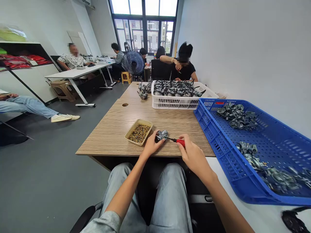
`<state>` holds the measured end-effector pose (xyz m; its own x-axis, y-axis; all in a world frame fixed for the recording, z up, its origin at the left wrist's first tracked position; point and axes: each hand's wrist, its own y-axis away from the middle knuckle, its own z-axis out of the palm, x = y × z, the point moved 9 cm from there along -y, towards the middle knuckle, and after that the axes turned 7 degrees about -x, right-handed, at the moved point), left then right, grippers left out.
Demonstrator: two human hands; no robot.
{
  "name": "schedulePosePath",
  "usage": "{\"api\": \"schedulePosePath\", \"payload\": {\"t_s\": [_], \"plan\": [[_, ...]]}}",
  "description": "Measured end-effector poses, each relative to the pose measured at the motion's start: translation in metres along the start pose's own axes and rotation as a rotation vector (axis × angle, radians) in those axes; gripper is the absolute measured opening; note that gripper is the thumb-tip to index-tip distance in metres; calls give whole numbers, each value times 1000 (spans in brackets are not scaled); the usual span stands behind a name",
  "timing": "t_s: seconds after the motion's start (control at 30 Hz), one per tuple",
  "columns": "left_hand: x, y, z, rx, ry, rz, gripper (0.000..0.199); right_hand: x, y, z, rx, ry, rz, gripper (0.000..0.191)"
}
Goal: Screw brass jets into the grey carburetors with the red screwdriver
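Left hand point(152, 144) pinches a die-cast carburetor point(162, 135) just above the near edge of the wood-grain table point(116, 136); right hand point(191, 157) closes around a red-handled screwdriver point(181, 142), its shaft pointing leftward into the carburetor.

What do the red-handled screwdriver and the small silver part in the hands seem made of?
The red screwdriver handle looks like glossy moulded plastic, from its smooth shine. The silver part looks like cast metal, perhaps aluminium alloy, from its dull sheen.
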<state>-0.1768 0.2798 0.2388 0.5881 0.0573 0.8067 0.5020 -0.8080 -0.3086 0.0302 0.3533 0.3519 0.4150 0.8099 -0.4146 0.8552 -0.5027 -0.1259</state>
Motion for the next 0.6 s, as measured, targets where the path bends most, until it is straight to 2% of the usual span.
{"api": "schedulePosePath", "payload": {"t_s": [0.1,0.23,0.37,0.6], "plan": [[-1,0,0,-5,0,-10,55,11,-1,2,-6,-3,125,29],[-1,1,0,-1,-6,-10,54,18,-2,1,10,42,204,26],[-1,1,0,-8,-3,-18,54,12,-3,1,19,93,154,20],[3,1,-1,-7,16,-2,53,-5,0,0,31,81,-37,16]]}}
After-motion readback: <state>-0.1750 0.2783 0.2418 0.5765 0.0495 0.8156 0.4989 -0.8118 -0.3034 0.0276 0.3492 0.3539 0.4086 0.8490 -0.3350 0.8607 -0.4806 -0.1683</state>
